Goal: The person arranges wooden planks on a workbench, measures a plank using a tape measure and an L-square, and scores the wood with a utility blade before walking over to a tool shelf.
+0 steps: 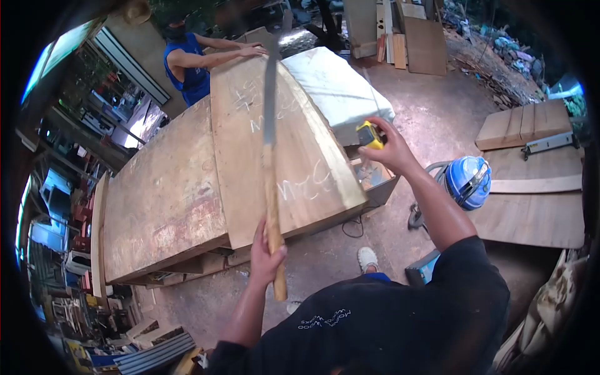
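My left hand (pixel 267 255) is wrapped round the wooden handle of a long tool (pixel 269 119), whose upper part is a dark flat blade. The tool stands nearly upright in view, in front of a large wooden board (pixel 240 150) with white chalk writing and a pale right edge. At the right of that board, my right hand (pixel 389 148) holds a yellow and black tape measure (pixel 370 135) between thumb and fingers. A second, worn board surface (pixel 165 194) adjoins the marked one on the left.
A co-worker in blue (pixel 189 65) has both hands on the board's far end. Beyond the board is a white-covered block (pixel 337 87). A blue round machine (pixel 467 181) and plywood sheets (pixel 531 215) are at right, with scrap wood (pixel 156 331) at lower left.
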`<state>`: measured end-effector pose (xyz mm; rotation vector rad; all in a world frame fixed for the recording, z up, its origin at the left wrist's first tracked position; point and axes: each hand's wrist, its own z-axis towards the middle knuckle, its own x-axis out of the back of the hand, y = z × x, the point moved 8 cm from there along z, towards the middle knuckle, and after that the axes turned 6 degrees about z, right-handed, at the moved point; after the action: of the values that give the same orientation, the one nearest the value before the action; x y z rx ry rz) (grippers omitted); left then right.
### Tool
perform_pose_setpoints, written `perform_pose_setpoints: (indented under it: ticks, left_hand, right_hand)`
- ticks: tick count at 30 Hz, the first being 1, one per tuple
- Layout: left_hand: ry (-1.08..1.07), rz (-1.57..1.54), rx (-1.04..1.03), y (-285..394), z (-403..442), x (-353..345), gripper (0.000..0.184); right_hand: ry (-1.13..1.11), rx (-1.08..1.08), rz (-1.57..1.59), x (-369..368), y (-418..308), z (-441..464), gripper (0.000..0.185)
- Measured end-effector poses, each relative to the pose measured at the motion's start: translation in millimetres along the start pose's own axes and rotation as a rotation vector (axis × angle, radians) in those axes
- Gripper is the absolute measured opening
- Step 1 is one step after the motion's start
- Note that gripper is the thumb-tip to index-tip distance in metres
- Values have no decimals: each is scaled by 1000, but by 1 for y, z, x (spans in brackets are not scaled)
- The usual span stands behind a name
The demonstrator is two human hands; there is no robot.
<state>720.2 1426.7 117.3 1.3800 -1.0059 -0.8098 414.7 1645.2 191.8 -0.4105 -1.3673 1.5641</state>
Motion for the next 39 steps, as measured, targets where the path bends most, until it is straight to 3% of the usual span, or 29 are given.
perform_pose_setpoints:
  ticks: [2, 4, 8, 9, 12, 15, 17, 18, 21, 24, 27, 28, 31, 33, 35, 39]
  left_hand:
    - [-12, 136, -128, 5, 63, -57, 84]
    - [-59, 36, -23, 6, 113, -112, 82]
    - [-11, 132, 6, -17, 199, -204, 83]
    - [91, 168, -190, -41, 232, -218, 81]
    - [141, 240, -163, -58, 276, -259, 83]
    - [323, 478, -164, -44, 297, -275, 83]
    - [294, 445, -2, -45, 306, -280, 84]
    - [261, 501, 127, -47, 310, -281, 84]
    - [268, 642, 199, -76, 334, -277, 84]
    - [231, 568, 236, -85, 350, -278, 89]
    - [152, 395, 164, -93, 373, -274, 92]
    - [141, 463, 140, -86, 371, -271, 91]
    - [-1, 460, 135, -49, 334, -258, 86]
    - [-34, 280, -34, -27, 289, -232, 76]
    - [122, 424, -190, 8, 228, -176, 59]
    - [756, 559, -111, -1, 98, -23, 45]
  right_hand:
    - [109, -63, -58, 46, 41, -1, 73]
    - [98, -91, -72, 67, 69, -5, 73]
    - [161, -102, -58, 96, 110, -24, 71]
    - [169, -125, -38, 100, 117, -29, 71]
    - [162, -145, -55, 109, 135, -42, 73]
    - [149, -157, -67, 118, 151, -44, 74]
    - [143, -151, -102, 120, 163, -34, 73]
    - [137, -159, -103, 120, 169, -24, 74]
    - [130, -65, -138, 111, 189, 21, 73]
    - [70, -104, -192, 87, 198, 85, 74]
    - [-37, -156, -345, 54, 203, 157, 75]
    - [-58, -156, -391, 43, 207, 180, 75]
    - [-107, -156, -486, 13, 223, 237, 73]
    - [-102, -166, -544, -2, 232, 265, 70]
    - [-103, -188, -564, -14, 244, 287, 67]
    - [-130, -236, -681, -42, 268, 323, 67]
